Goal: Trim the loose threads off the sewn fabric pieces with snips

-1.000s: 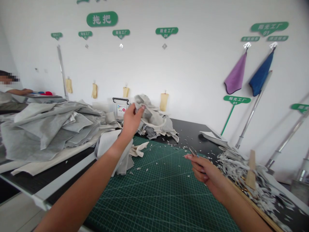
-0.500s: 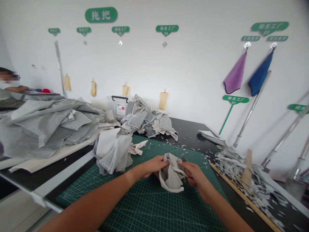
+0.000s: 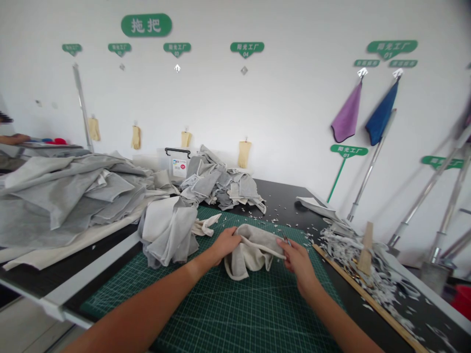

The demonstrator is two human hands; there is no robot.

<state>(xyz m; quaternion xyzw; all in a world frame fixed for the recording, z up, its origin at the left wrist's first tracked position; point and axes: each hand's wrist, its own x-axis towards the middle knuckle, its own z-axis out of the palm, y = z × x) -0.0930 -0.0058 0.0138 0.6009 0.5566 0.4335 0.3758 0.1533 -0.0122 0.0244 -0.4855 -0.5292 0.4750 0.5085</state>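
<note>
My left hand is closed on one side of a grey and off-white cloth, pinching its upper edge. My right hand grips the cloth's other end, drawing the top edge out between both hands. A small metal tool, perhaps snips, sticks out at the fingertips of the right hand; most of it is hidden. The lower part of the cloth hangs in folds just over a green cutting mat. To the left of my hands, a stack of folded grey cloths rests on the mat.
A large heap of grey cloth covers the table's left side. Another cloth pile lies behind, beside a clear plastic box. At right are a wooden strip and many scraps. A person's arm shows at far left.
The cloth has been turned and spread, its upper edge now stretched sideways. My left hand has moved left and up, my right hand slightly right. The view has shifted a little to the right.
</note>
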